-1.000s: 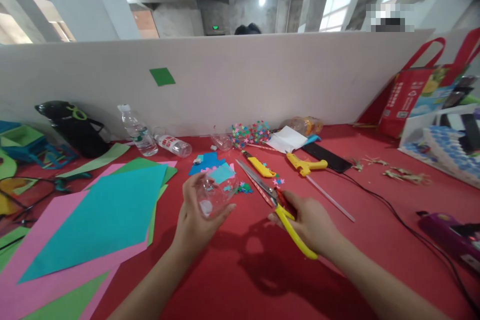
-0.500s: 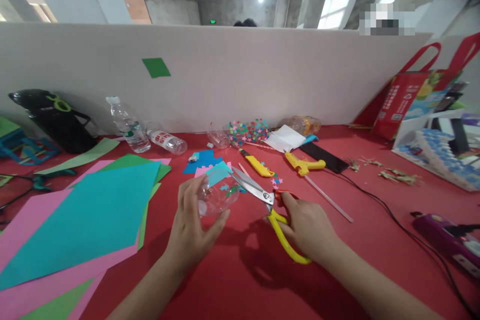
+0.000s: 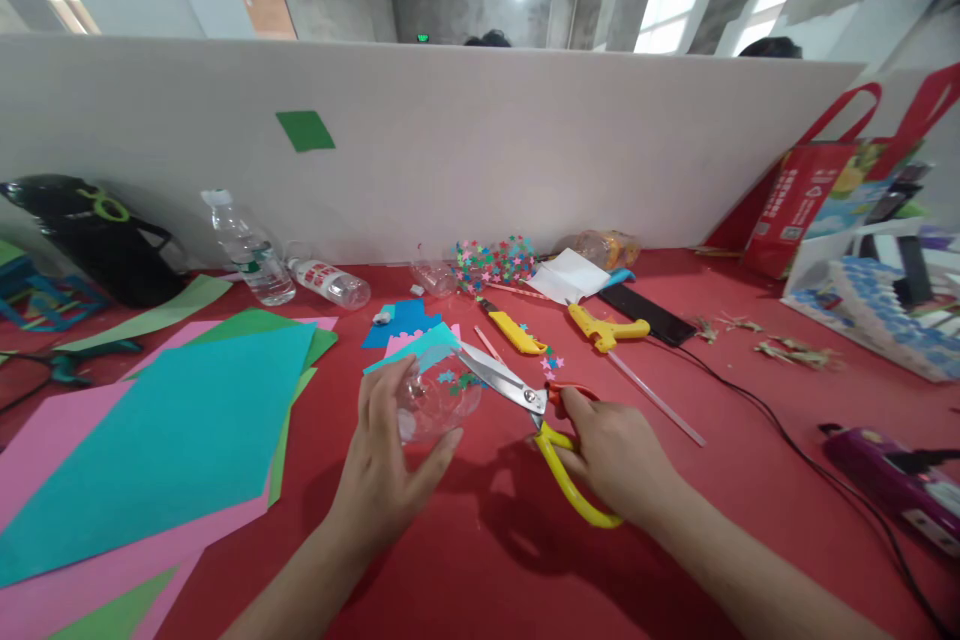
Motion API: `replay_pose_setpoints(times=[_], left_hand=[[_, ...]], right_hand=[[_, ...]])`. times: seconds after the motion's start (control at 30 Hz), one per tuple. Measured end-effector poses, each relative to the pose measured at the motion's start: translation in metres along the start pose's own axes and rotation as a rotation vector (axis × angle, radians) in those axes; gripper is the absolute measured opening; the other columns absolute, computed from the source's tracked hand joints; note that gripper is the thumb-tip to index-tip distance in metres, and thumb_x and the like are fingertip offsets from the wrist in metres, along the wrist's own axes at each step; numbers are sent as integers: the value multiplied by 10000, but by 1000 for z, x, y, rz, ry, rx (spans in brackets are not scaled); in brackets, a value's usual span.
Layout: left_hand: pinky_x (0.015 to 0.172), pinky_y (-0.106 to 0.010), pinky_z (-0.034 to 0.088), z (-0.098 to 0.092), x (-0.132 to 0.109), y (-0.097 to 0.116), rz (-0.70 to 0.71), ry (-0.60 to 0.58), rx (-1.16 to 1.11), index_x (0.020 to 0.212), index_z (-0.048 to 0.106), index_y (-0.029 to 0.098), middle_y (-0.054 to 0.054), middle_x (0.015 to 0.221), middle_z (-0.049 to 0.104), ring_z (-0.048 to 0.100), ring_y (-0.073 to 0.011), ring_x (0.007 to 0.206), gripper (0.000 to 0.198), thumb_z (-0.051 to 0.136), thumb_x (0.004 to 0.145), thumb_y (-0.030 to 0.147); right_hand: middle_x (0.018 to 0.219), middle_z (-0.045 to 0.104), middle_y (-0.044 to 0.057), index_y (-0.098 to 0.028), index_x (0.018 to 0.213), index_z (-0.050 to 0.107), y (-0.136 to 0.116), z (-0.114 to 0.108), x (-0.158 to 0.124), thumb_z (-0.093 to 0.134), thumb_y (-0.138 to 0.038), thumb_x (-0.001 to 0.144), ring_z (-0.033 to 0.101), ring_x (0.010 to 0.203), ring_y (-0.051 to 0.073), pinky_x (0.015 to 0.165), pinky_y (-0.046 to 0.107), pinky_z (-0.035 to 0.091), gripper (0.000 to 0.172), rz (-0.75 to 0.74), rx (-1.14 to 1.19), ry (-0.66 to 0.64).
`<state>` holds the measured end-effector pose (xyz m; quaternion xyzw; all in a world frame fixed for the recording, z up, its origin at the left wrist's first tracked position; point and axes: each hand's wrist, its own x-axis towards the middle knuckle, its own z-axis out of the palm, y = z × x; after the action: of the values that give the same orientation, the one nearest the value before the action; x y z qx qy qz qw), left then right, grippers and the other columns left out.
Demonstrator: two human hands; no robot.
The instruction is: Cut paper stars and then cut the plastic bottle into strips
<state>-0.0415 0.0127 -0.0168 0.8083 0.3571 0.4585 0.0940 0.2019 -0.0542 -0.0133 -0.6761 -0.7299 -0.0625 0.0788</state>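
Note:
In the head view my left hand (image 3: pixel 382 465) curls around a clear plastic piece (image 3: pixel 444 406), rounded like a cut part of a bottle. Its fingers lie behind and to the left, the thumb below. My right hand (image 3: pixel 622 450) grips scissors (image 3: pixel 499 376) with one orange-red and one yellow handle. Their silver blades point up and left, with the tips at the upper rim of the plastic. Whether an edge lies between the blades I cannot tell. Teal paper (image 3: pixel 420 348) and small star sequins (image 3: pixel 461 383) show behind and through the plastic.
Coloured paper sheets (image 3: pixel 165 430) cover the left. Beyond my hands lie a yellow utility knife (image 3: pixel 517 331), a yellow glue gun (image 3: pixel 606 328) and a black phone (image 3: pixel 649 313). Clear bottles (image 3: pixel 330 282) rest near the white partition (image 3: pixel 450 150). A purple power strip (image 3: pixel 892 480) sits at right.
The scissor blades look slightly closer together at the plastic rim. The plastic has shifted a little downward. The whole view has moved slightly, and both hands keep their holds.

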Motion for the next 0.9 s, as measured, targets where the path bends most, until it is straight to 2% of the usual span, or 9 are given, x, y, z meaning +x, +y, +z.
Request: replay_pose_setpoints(times=[0.17,0.4,0.57,0.9], left_hand=[[905,-464,479,0,2,-1,44,31,62,1457,273,281,-131,1248,467,517,-276,1060,749,667,820,249],[903,-466,478,1,-1,0,8,5,50,1446,287,271,-126,1215,472,531,-269,1029,726,663,825,260],[913,-470,478,2,-3,0,-15,-17,-1,1431,297,277,-118,1198,471,549,-255,1010,689,648,839,258],[965,-521,450,0,-7,-7,-80,-81,-124,1432,295,296,-131,1291,459,525,-291,1136,660,621,858,275]], right_hand=[[658,718,91,-181,852,546,-1,-2,1,585,-384,863,695,595,287,495,298,175,207,13,-15,-21],[700,738,89,-168,902,558,0,-3,4,597,-387,887,703,622,277,493,300,173,223,4,-14,-53],[703,737,95,-178,903,545,3,1,4,586,-382,889,695,609,264,494,301,157,209,1,-23,-66],[723,737,121,-157,919,580,8,2,7,608,-354,871,698,654,300,514,298,154,204,-4,10,-104]])
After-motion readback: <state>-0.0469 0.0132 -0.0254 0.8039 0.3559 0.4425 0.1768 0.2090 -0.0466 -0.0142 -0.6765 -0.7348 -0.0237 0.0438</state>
